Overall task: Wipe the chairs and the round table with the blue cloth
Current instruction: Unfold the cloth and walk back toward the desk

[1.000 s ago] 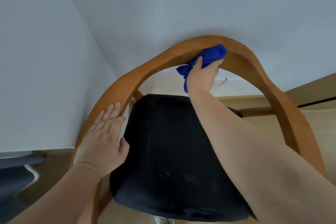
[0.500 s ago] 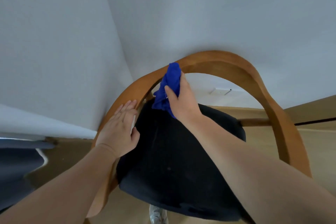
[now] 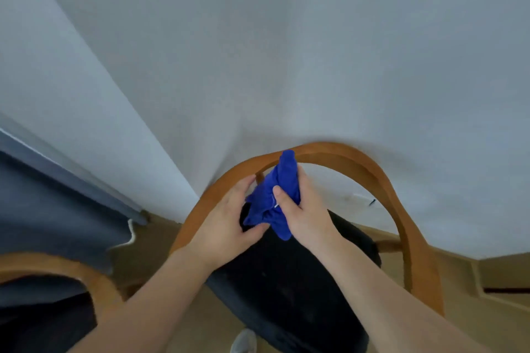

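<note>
My left hand (image 3: 226, 221) has come off the chair's arm rail since half a second ago and joined the right one at the blue cloth (image 3: 275, 198), and the view has swung so a second chair (image 3: 68, 272) now shows in the lower left corner. Right now both hands meet just left of centre, above the black seat (image 3: 286, 281). My right hand (image 3: 301, 215) is closed around the bunched cloth, thumb pressed across its front, fingers wrapped behind it. My left hand is cupped, thumb touching the cloth's lower fold and fingers curled up toward its left side; I can't tell whether those fingers actually pinch fabric. The top of the cloth pokes up in front of the chair (image 3: 381, 180), right at the curved wooden back rail, and its lower tail hangs down over the seat. The rail arcs from centre left, over the hands, and down the right side of the frame. A pale wall (image 3: 286, 51) fills the upper half. A dark blue curtain (image 3: 57, 209) hangs at left, reaching the floor (image 3: 155, 243). A light shoe (image 3: 243, 341) peeks in at the bottom edge.
</note>
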Tool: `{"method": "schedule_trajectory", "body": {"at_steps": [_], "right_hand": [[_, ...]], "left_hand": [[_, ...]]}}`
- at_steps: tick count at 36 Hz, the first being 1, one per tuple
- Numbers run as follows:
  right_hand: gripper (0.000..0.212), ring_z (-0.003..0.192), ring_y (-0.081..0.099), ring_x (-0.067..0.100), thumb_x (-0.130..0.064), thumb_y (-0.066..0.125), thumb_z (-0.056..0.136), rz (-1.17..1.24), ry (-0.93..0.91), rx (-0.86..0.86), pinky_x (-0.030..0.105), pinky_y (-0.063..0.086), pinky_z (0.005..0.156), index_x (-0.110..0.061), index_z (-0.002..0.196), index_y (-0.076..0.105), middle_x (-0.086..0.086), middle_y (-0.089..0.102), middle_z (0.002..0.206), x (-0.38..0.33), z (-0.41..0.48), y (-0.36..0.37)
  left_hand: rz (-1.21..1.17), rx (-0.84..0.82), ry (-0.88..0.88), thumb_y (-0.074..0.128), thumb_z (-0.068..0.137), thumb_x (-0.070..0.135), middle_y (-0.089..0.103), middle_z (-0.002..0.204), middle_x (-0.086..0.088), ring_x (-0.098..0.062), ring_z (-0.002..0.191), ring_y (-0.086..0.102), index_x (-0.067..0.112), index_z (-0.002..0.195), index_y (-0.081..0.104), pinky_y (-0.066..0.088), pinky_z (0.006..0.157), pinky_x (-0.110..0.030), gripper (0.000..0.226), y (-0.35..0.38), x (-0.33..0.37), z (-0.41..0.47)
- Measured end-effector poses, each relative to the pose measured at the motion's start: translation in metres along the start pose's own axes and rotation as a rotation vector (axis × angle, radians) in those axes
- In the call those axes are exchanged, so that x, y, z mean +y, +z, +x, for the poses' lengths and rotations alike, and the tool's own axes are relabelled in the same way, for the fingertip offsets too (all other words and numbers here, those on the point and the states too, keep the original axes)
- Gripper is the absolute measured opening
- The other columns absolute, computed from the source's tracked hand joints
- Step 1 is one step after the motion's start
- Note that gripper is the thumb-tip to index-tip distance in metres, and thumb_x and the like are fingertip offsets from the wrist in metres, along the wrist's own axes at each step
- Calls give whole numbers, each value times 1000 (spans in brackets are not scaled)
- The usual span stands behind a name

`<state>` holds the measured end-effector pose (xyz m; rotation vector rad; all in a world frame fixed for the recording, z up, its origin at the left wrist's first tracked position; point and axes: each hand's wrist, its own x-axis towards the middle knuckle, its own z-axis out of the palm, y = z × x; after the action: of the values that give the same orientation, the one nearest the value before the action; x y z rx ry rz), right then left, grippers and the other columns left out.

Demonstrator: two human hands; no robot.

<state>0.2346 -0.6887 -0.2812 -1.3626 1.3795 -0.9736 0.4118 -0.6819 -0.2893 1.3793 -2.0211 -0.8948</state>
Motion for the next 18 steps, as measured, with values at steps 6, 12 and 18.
{"method": "schedule_trajectory", "body": {"at_steps": [6,12,18], "right_hand": [[39,104,58,-7,-34,56,93,-4,-166,-331,10,46,85,-58,121,42,-27,60,111,-72,-64,-8],[33,105,59,-3,-38,59,91,-15,-304,-601,13,47,86,-44,121,48,-19,63,111,-126,-135,4],[46,109,58,2,-45,62,85,-50,-449,-847,32,50,95,-41,128,45,-17,62,116,-165,-203,44]], "left_hand": [[-58,166,-96,75,74,39,52,126,24,0,113,55,43,140,25,50,91,-29,83,-24,90,-75],[-1,451,-173,82,66,41,50,126,26,4,113,53,51,137,25,49,86,-15,91,-28,146,-172],[-81,748,-275,75,68,40,61,114,19,-7,97,64,53,130,36,55,75,-28,75,-36,177,-274]]}}
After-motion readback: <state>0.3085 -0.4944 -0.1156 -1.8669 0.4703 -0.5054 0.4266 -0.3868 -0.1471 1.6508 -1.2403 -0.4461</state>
